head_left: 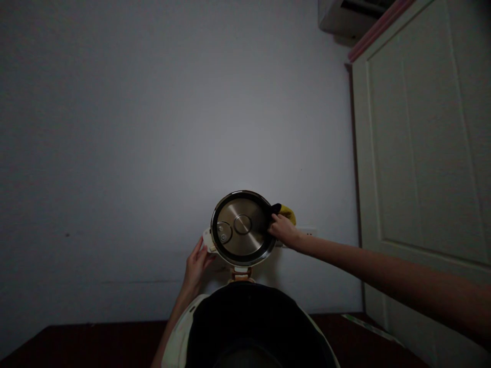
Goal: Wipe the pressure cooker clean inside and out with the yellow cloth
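A white rice cooker [180, 337] stands open right below me, its dark inner pot [249, 322] showing. Its raised lid [240, 228] faces me with a round steel inner plate and black rim. My left hand [196, 266] grips the lid's left edge, fingers curled around it. My right hand [283, 230] is closed on a yellow and black cloth [286, 210] pressed against the lid's right rim.
A plain white wall [153, 128] fills the background. A white door [422, 153] stands at the right, an air conditioner [345, 15] above it. A wall socket [309, 231] sits behind my right wrist. The cooker rests on a dark wooden surface [76, 345].
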### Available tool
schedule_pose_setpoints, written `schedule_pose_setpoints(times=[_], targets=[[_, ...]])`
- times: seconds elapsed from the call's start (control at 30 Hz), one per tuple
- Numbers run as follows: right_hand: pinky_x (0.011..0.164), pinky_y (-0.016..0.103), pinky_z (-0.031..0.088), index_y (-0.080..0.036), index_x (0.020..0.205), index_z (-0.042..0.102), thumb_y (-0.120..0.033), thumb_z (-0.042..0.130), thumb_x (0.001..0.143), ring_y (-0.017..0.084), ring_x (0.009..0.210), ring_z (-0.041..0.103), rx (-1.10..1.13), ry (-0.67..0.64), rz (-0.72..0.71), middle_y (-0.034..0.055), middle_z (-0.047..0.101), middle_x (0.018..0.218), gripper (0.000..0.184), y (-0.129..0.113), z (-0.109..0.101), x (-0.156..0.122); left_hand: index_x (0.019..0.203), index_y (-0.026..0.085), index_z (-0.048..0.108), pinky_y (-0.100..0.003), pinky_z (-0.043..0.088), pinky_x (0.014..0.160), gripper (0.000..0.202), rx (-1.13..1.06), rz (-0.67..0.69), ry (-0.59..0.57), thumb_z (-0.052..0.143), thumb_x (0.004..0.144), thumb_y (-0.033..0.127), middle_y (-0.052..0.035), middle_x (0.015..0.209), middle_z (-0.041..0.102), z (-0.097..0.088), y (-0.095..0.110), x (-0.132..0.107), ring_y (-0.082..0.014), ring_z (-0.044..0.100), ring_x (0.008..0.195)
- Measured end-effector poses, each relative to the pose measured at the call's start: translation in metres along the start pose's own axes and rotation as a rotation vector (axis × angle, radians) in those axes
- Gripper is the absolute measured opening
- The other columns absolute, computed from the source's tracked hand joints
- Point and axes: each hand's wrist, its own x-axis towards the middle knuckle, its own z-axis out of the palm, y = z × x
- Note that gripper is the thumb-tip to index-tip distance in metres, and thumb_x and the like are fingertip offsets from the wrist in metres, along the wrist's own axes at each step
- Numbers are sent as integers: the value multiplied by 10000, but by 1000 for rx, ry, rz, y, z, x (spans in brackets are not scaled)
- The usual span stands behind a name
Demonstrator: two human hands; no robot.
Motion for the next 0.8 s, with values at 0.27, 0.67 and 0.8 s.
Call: schedule_pose_setpoints(times=[0.27, 0.67, 0.8], targets=[[609, 306, 383, -155, 750, 726, -162, 563, 800, 245, 794, 592, 56, -39, 49, 119, 694, 696, 170, -13, -3, 3, 1361, 189, 422, -300, 534, 772, 617, -3, 6, -12, 629, 789, 290, -110, 1158, 643, 0, 0, -2, -184, 661, 897], [743, 332, 320, -132, 908, 650, -123, 407, 912, 218, 991, 466, -161, 277, -313, 106, 652, 872, 243, 52, -67, 77, 1333, 181, 461, -300, 537, 773, 637, -20, 31, -14, 674, 746, 313, -108, 1136, 654, -2, -2, 0, -194, 661, 900], [710, 335, 326, -119, 898, 665, -111, 423, 891, 227, 987, 469, -152, 238, -229, 121, 654, 883, 242, 57, -58, 73, 1339, 198, 453, -308, 535, 790, 614, -26, 17, -1, 656, 767, 287, -102, 1138, 655, -2, -4, 1, -192, 657, 922]])
